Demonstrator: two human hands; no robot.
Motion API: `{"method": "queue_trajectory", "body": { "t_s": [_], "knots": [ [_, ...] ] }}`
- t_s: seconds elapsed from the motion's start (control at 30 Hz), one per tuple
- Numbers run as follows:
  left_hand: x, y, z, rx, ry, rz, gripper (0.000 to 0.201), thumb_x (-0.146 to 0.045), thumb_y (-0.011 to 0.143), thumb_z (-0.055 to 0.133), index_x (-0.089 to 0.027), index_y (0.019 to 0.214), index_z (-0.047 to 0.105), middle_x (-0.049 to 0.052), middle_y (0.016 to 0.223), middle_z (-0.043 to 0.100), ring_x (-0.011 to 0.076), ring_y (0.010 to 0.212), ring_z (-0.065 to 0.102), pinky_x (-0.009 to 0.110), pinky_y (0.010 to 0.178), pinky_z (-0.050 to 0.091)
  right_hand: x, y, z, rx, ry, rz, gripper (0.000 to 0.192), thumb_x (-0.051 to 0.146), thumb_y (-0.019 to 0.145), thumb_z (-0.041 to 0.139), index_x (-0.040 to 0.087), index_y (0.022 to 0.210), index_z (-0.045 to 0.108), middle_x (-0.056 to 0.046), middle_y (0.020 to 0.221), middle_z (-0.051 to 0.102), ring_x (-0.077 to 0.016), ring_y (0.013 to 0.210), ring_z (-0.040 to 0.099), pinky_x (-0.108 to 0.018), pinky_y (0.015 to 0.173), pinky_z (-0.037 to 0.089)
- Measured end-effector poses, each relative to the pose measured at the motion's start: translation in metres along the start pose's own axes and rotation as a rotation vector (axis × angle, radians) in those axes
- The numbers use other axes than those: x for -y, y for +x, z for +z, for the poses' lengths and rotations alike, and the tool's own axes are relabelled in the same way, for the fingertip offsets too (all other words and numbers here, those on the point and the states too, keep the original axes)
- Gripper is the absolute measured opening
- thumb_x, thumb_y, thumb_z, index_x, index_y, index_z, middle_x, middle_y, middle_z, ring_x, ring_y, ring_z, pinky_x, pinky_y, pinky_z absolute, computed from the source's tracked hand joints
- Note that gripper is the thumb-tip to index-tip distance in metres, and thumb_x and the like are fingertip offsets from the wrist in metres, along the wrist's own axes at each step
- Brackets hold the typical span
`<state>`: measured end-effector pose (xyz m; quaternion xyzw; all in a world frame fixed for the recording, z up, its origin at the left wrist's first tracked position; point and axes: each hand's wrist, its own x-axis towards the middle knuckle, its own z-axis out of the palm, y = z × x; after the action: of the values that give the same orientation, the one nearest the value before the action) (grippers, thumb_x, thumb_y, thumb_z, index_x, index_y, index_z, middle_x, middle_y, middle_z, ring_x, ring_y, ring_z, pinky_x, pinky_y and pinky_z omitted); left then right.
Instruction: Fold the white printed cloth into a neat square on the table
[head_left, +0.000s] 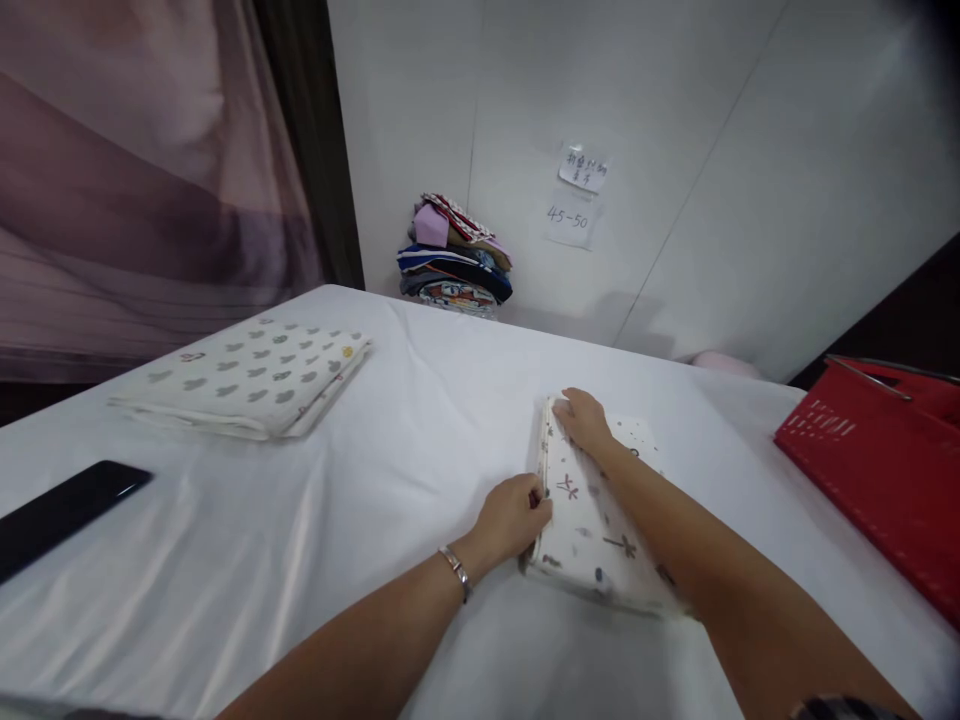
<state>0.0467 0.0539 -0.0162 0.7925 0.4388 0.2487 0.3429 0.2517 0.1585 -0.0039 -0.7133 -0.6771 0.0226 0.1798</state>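
Observation:
A folded white cloth (577, 545) with small printed palm trees and dots lies on the white-covered table, a little right of the middle. My left hand (514, 515), with a bracelet at the wrist, has its fingers closed on the left edge of this cloth. At the far left corner of the same cloth is my right hand (583, 420), its fingers curled over the edge and pinching it. The right forearm crosses above the cloth and hides part of its right side.
Another folded white cloth (255, 370) with grey shapes lies at the left. A black phone-like slab (71, 510) sits at the left edge. A red basket (877, 470) stands at the right. Folded fabrics (457, 260) are piled behind the table (405, 480), by the wall.

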Motion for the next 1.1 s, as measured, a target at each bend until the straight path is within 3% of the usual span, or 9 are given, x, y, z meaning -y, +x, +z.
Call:
{"method": "queue_trajectory", "body": {
  "t_s": [0.13, 0.27, 0.43, 0.6, 0.77, 0.87, 1.1],
  "knots": [
    [0.000, 0.000, -0.001, -0.001, -0.011, -0.002, 0.010, -0.023, 0.072, 0.048, -0.019, 0.064, 0.049, -0.003, 0.063, 0.053, 0.0118, 0.061, 0.047, 0.023, 0.055, 0.031, 0.009, -0.019, 0.003, 0.033, -0.154, -0.062, 0.045, 0.038, 0.089, 0.037, 0.017, 0.127, 0.045, -0.011, 0.144, 0.032, -0.0254, 0.133, 0.024, -0.044, 0.104, 0.024],
    [0.001, 0.001, 0.000, -0.010, -0.029, 0.000, 0.011, -0.022, 0.073, 0.047, -0.019, 0.063, 0.048, -0.003, 0.063, 0.053, 0.0117, 0.061, 0.047, 0.023, 0.055, 0.031, 0.017, -0.022, 0.012, 0.098, -0.193, -0.031, 0.046, 0.037, 0.092, 0.027, 0.016, 0.131, 0.039, -0.011, 0.144, 0.033, -0.0251, 0.133, 0.024, -0.047, 0.105, 0.021],
    [-0.001, 0.001, -0.001, 0.000, -0.012, -0.001, 0.011, -0.023, 0.074, 0.047, -0.019, 0.063, 0.049, -0.003, 0.062, 0.052, 0.0119, 0.061, 0.046, 0.023, 0.055, 0.032, 0.021, -0.020, 0.011, 0.117, -0.170, 0.010, 0.046, 0.035, 0.092, 0.025, 0.016, 0.133, 0.037, -0.011, 0.146, 0.029, -0.0248, 0.135, 0.021, -0.047, 0.106, 0.017],
    [-0.003, -0.001, -0.003, 0.004, -0.009, 0.013, 0.012, -0.024, 0.075, 0.047, -0.019, 0.064, 0.049, -0.003, 0.061, 0.053, 0.0119, 0.060, 0.046, 0.022, 0.055, 0.032, 0.027, -0.038, 0.002, 0.075, -0.057, -0.017, 0.050, 0.036, 0.091, 0.029, 0.014, 0.135, 0.033, -0.015, 0.149, 0.019, -0.0278, 0.136, 0.014, -0.050, 0.105, 0.018],
    [-0.003, 0.000, -0.002, 0.000, -0.001, 0.002, 0.012, -0.025, 0.075, 0.048, -0.019, 0.064, 0.051, -0.002, 0.062, 0.054, 0.0124, 0.061, 0.047, 0.023, 0.056, 0.033, 0.038, -0.055, 0.008, 0.148, -0.038, -0.075, 0.044, 0.033, 0.091, 0.028, 0.017, 0.130, 0.038, -0.013, 0.145, 0.030, -0.0245, 0.134, 0.021, -0.050, 0.104, 0.019],
    [-0.002, 0.001, -0.002, 0.002, -0.006, 0.003, 0.013, -0.026, 0.075, 0.047, -0.019, 0.066, 0.053, -0.002, 0.064, 0.056, 0.0128, 0.062, 0.049, 0.023, 0.057, 0.034, 0.041, -0.054, 0.008, 0.149, -0.057, -0.060, 0.044, 0.032, 0.091, 0.027, 0.015, 0.131, 0.037, -0.013, 0.145, 0.029, -0.0247, 0.134, 0.020, -0.050, 0.105, 0.017],
    [0.000, -0.002, -0.006, 0.042, -0.121, 0.007, 0.015, -0.028, 0.075, 0.048, -0.018, 0.073, 0.059, -0.002, 0.066, 0.060, 0.0124, 0.065, 0.053, 0.022, 0.060, 0.038, 0.046, -0.073, -0.009, 0.177, 0.080, -0.037, 0.042, 0.034, 0.091, 0.028, 0.015, 0.126, 0.043, -0.012, 0.140, 0.038, -0.0250, 0.130, 0.029, -0.045, 0.103, 0.025]
  ]
}}
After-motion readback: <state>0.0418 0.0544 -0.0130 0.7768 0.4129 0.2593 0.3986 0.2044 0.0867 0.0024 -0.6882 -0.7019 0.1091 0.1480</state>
